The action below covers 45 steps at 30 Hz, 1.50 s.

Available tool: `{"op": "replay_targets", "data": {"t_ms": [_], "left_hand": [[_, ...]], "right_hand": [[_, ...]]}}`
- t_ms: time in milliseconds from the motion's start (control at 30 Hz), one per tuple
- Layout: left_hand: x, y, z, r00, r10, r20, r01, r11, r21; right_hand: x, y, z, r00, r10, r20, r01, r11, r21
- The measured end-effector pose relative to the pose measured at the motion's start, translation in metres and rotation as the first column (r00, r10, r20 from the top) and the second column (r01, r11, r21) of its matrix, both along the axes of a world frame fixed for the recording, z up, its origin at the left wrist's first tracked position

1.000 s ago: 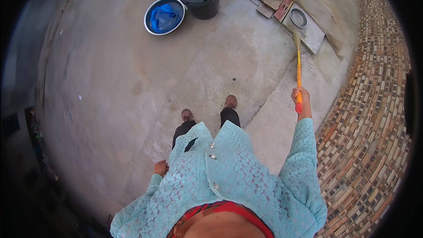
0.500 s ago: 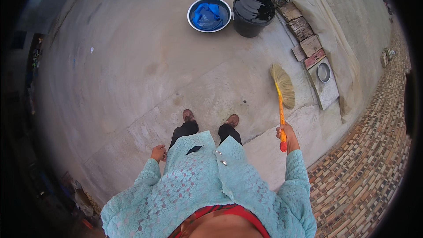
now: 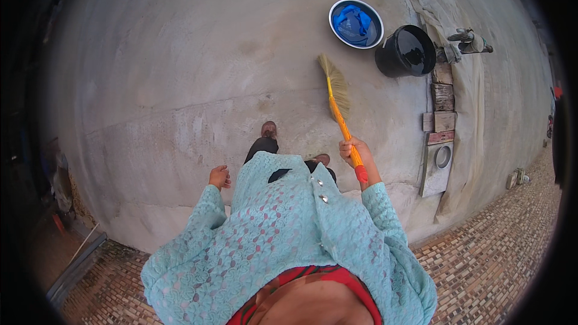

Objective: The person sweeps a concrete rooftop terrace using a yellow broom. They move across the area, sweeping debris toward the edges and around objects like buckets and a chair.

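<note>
A broom (image 3: 338, 101) with an orange handle, red end cap and straw-coloured bristles reaches forward from my right hand (image 3: 359, 155), which is closed round the lower handle. Its bristles spread over the concrete ahead of my feet. Out to the left of my body, my left hand (image 3: 220, 176) hangs with loosely bent fingers and nothing visible in it. Ahead and to the right, a round basin (image 3: 382, 31) with a pale rim holds water and blue cloth. Beside it, a black bucket (image 3: 391, 59) contains dark liquid.
Wooden blocks (image 3: 444, 97) line the right side, with a small metal bowl (image 3: 443, 157) on a flat slab (image 3: 432, 185). A pale sheet (image 3: 462, 138) lies along them. Patterned brick-like flooring (image 3: 481, 232) borders the concrete (image 3: 198, 72) behind and to the right.
The broom and my right hand have swung left and forward relative to my body. My view has turned right, so the basin and bucket appear farther right. My left foot has stepped forward.
</note>
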<state>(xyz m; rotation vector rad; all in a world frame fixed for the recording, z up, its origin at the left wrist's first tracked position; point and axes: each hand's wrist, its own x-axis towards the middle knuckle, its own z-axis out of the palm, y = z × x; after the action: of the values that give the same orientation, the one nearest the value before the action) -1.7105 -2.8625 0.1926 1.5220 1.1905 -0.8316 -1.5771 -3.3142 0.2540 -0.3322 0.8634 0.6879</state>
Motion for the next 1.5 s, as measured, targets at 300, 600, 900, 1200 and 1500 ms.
{"op": "replay_targets", "data": {"t_ms": [300,600,900,1200,1500], "left_hand": [[-0.027,0.046,-0.020,0.974,0.222,-0.051,-0.225,0.973,-0.058],[0.017,0.051,-0.030,0.971,0.238,-0.005,-0.238,0.968,-0.085],[0.033,0.024,0.009,0.965,0.249,0.079,-0.251,0.968,0.014],[0.021,-0.016,0.032,0.883,0.467,0.054,-0.467,0.884,-0.011],[0.005,-0.038,0.054,0.838,0.546,-0.009,-0.544,0.836,0.069]], "right_hand": [[0.093,0.087,0.068,0.991,-0.101,0.092,0.072,0.958,0.276],[0.095,0.090,0.100,0.994,-0.105,-0.002,0.105,0.990,0.091],[0.170,0.105,0.009,0.983,0.046,-0.179,0.012,0.950,0.311],[0.197,0.078,0.030,0.958,0.271,0.089,-0.285,0.909,0.304],[0.201,0.038,0.044,0.898,0.438,0.031,-0.419,0.833,0.361]]}}
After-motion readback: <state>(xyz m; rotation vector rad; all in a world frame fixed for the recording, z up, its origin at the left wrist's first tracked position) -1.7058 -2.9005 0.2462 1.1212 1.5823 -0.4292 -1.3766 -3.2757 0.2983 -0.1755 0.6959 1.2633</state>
